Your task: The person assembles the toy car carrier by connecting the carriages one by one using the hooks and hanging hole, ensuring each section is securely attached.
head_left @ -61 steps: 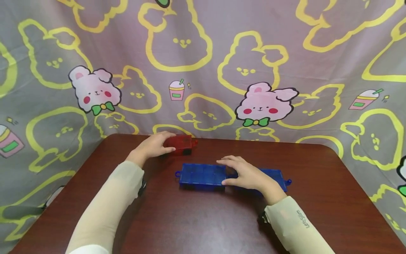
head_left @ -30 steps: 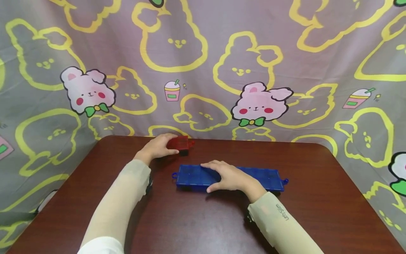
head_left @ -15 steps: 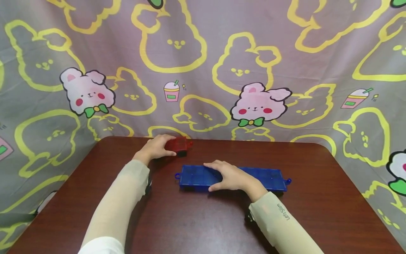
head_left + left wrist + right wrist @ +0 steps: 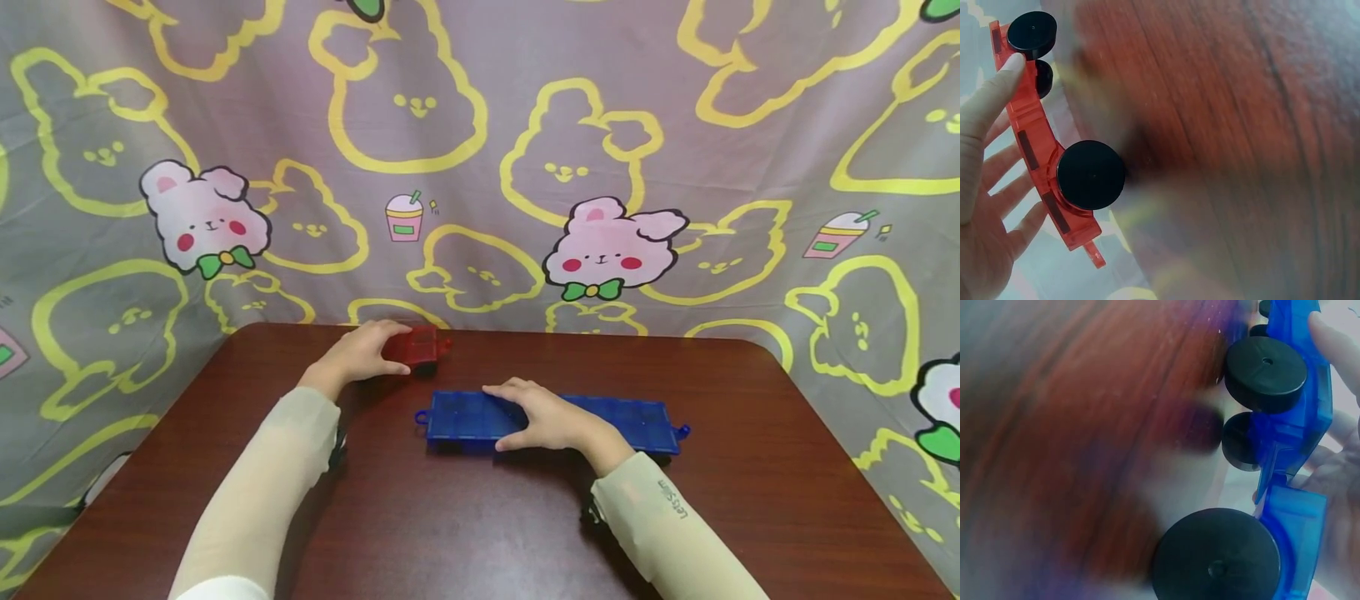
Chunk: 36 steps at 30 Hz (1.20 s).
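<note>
Toward the back left of the table, my left hand [image 4: 363, 350] grips a see-through red toy wagon [image 4: 424, 343]. In the left wrist view its thumb lies along the side of the red wagon [image 4: 1035, 128], which has black wheels and a small hook at one end. The fingers reach behind it. Two see-through blue toy wagons [image 4: 622, 417] stand end to end nearer the person. My right hand [image 4: 551, 417] spans the left one, thumb on the near side. The right wrist view shows the blue wagon [image 4: 1300, 394] with black wheels, and fingers beyond it. My palm hides where the two wagons meet.
The dark wood table [image 4: 480, 517] has rounded far corners. A patterned rabbit curtain [image 4: 480, 125] hangs close behind its back edge and along both sides. A small ring sticks out at the blue row's left end, a hook at its right.
My right hand has moved left from the junction of the blue wagons onto the left one. The blue row has shifted slightly right. My left hand has drawn the red wagon slightly left.
</note>
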Each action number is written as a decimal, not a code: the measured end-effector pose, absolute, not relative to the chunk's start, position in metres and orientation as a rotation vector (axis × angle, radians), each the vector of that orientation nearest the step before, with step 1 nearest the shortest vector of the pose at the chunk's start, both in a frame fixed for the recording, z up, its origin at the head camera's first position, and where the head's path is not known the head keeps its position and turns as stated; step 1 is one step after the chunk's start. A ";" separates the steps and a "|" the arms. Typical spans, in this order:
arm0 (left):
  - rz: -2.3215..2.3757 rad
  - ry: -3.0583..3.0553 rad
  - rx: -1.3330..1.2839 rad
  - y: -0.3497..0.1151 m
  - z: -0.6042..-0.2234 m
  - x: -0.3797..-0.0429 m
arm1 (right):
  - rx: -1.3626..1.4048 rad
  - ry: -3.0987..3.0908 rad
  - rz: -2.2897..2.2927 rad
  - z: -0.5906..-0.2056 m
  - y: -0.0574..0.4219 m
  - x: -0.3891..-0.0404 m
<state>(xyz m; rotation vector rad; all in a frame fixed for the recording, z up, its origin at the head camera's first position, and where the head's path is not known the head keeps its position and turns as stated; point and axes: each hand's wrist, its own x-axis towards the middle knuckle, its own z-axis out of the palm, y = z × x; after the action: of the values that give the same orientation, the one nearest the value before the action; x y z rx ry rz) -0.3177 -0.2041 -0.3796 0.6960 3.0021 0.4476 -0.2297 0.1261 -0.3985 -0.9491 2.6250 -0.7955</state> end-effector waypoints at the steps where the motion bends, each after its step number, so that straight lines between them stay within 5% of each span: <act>1: 0.451 3.005 0.692 -0.205 -0.379 -0.316 | -0.949 2.622 -0.799 -0.398 0.126 -0.230; 36: 0.340 3.043 0.746 -0.227 -0.359 -0.245 | -0.933 2.657 -0.902 -0.403 0.144 -0.228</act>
<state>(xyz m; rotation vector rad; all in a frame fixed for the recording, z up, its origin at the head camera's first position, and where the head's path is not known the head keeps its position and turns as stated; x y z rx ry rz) -0.2452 -0.2270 -0.3591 0.7456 3.0427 0.3397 -0.2279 0.1445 -0.4033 -0.9326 2.6573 -0.9018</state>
